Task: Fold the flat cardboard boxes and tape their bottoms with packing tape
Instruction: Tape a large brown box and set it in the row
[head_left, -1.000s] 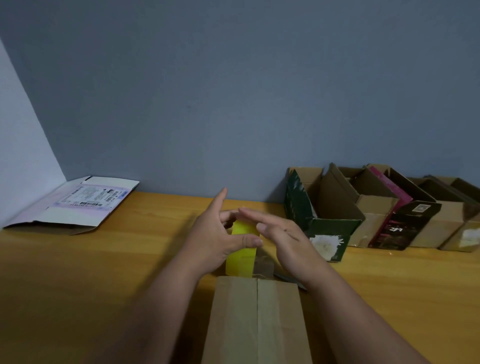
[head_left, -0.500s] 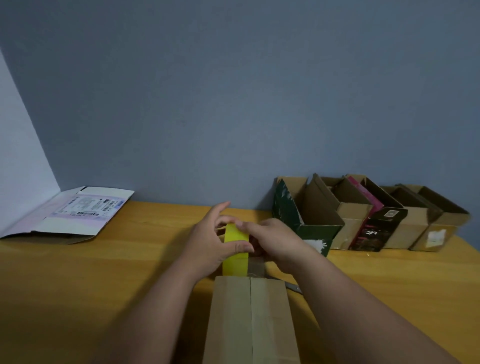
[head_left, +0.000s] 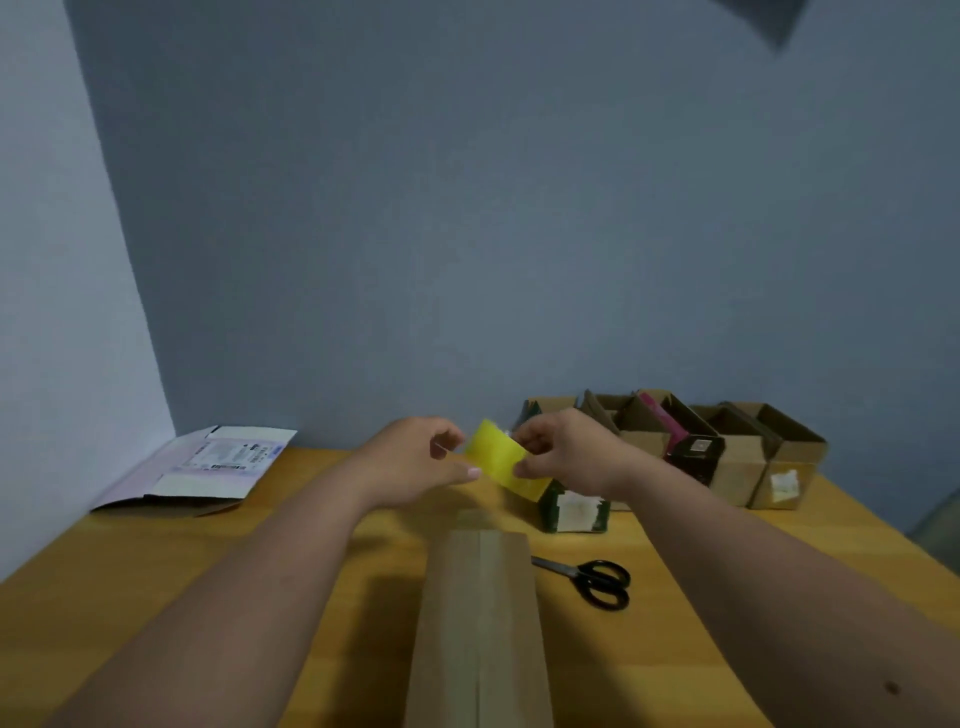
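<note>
On the wooden table (head_left: 156, 597), a folded cardboard box (head_left: 480, 629) stands at the near edge, black scissors (head_left: 592, 579) just right of it, while above its far end the left hand (head_left: 415, 465) and right hand (head_left: 563, 452) both pinch a yellow tape roll (head_left: 501, 462).

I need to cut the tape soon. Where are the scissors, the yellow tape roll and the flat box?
scissors (head_left: 602, 582): head view, on the black handles.
yellow tape roll (head_left: 496, 460): head view, on its yellow outer face.
flat box (head_left: 208, 467): head view, on its labelled top panel.
</note>
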